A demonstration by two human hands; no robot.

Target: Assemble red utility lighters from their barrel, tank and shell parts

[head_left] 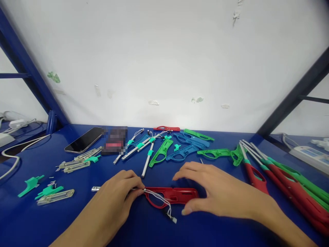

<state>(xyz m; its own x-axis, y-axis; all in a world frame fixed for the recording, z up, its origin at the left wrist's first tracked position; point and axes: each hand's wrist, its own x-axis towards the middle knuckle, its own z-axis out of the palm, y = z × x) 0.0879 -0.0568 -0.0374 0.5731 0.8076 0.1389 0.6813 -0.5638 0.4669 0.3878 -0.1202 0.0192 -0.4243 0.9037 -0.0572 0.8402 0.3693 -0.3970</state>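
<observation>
Taking the red half-shell as the clock's center, green plastic pieces lie on the blue tabletop at 9 o'clock, one against a clear narrow case. More clear cases are bunched between 9 and 10, with a phone and a dark, blurred-out item at 10. The left hand is closed, pinching a silver tube near its wired end, at the half-shell's left end; white wires trail over the half-shell to a small connector. Silver tubes with green collars lie around 11, and green and blue half-shells spread from 12 to 2. The right hand is open, thumb and fingers spread around the half-shell's right end; whether it touches is unclear. Long-nosed red and green lighters lie together toward 3.
</observation>
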